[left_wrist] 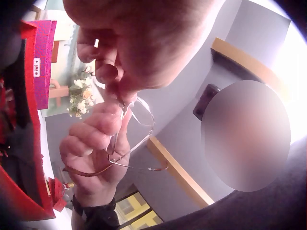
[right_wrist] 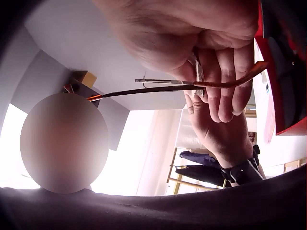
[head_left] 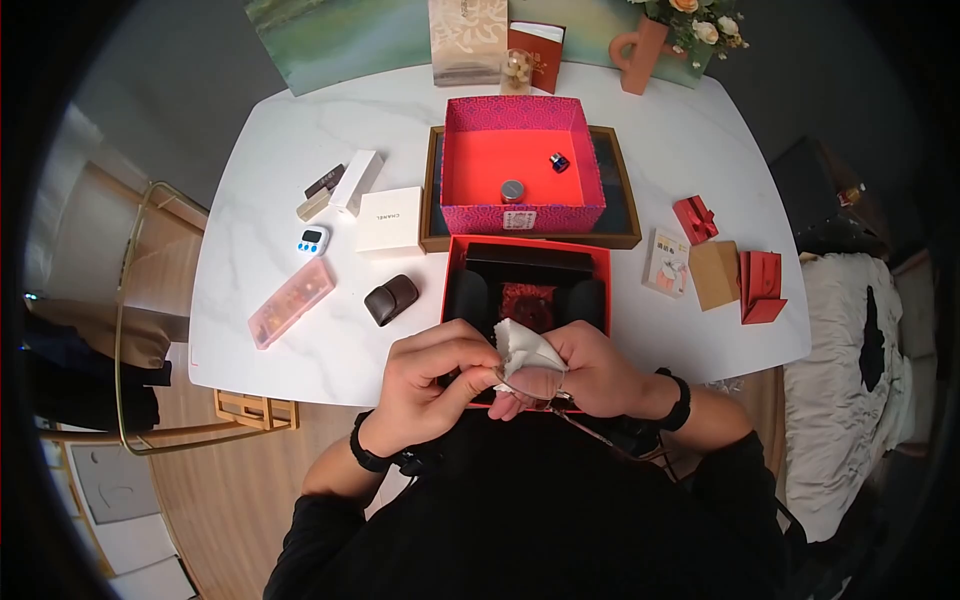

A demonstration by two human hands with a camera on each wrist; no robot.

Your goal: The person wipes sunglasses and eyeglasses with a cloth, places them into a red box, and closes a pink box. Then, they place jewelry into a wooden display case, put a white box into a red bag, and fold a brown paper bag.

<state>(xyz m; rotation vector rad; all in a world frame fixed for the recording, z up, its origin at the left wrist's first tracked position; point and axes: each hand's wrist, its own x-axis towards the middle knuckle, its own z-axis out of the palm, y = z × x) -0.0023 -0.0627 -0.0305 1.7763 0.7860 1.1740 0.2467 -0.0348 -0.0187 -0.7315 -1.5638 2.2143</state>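
A pair of thin-framed glasses [head_left: 534,384] is held between both hands above the near edge of the open red box [head_left: 456,262]. My left hand [head_left: 432,384] pinches one side of the frame between thumb and forefinger. My right hand [head_left: 606,370] grips a white cloth [head_left: 527,350] against a lens, its thumb over the cloth and its fingers behind. The temples of the glasses [left_wrist: 140,143] stand out toward the body; in the right wrist view a brown temple tip [right_wrist: 249,74] crosses in front of the right fingers. The cloth is partly hidden by the hands.
Behind the red box, a pink patterned box [head_left: 522,150] stands on a framed tray [head_left: 625,215]. To the left lie a brown case [head_left: 391,299], a pink case [head_left: 291,303], a timer [head_left: 312,240] and a white box [head_left: 390,221]. A small picture box [head_left: 665,262] and red bag [head_left: 762,288] lie right.
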